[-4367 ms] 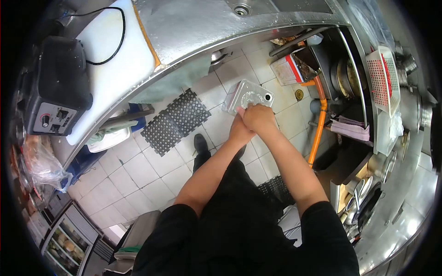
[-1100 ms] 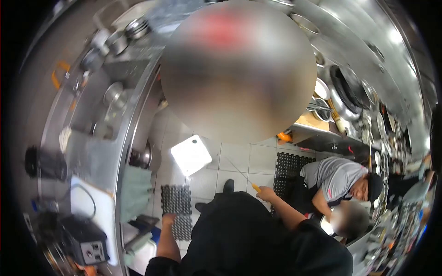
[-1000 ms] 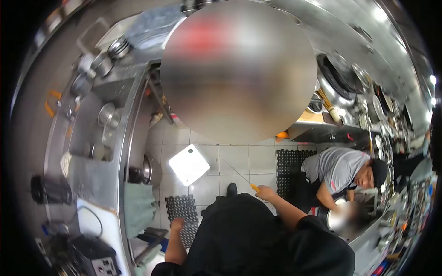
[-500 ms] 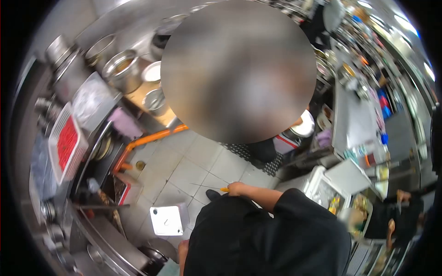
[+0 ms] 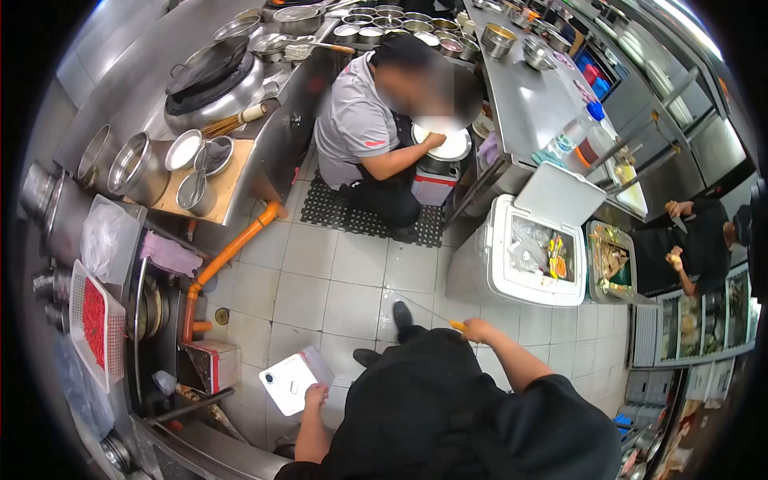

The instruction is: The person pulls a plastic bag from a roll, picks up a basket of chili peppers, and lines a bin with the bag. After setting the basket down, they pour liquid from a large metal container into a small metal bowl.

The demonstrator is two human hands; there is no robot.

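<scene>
My right hand (image 5: 480, 330) is closed around the yellow handle of a knife (image 5: 458, 326); its thin blade, seen almost edge-on, points forward and left over the floor. On the left, my left hand (image 5: 317, 394) hangs low with curled fingers. It overlaps the edge of a white-lidded bin (image 5: 280, 382) that stands on the tiles. Whether it touches that lid, or has anything inside the fingers, is hidden.
A co-worker (image 5: 360, 120) crouches ahead on a black mat (image 5: 320, 210), one hand at a white round container (image 5: 452, 146). To the right stand an open white cooler (image 5: 500, 276) and a steel counter (image 5: 520, 120). An orange pipe (image 5: 240, 246) runs along the left.
The view has swung to the right and up, bringing the crouching co-worker into clear sight. My left hand has come forward over the white lid's edge. The knife stays in my right hand.
</scene>
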